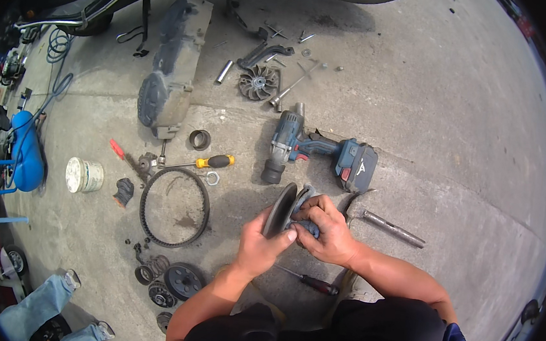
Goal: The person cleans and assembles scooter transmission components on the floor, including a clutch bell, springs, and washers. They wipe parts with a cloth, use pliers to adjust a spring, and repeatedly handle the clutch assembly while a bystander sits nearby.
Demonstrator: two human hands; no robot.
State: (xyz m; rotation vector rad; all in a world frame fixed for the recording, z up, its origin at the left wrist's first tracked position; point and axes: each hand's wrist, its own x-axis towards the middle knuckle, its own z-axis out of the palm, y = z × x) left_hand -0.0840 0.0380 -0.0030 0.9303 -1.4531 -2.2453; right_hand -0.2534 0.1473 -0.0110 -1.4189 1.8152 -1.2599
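My left hand (257, 246) grips a dark round pulley disc (280, 211) by its lower edge, with the thumb across the near side. The disc stands on edge, turned almost side-on. My right hand (331, 233) is closed on a bluish-grey rag (310, 228), pressed against the right face of the disc near its middle. Fingers and cloth hide that face. Just beyond my hands lies a cordless impact wrench (285, 142) with a battery. A hammer (388, 226) rests to the right, and a dark-handled screwdriver (315, 283) lies below my hands.
A drive belt (171, 246), a yellow-handled screwdriver (215, 161) and a white tub (84, 175) are on the concrete to the left. A long engine cover (174, 71) and a fan wheel (258, 83) lie farther off. Another person's legs (37, 299) show at lower left.
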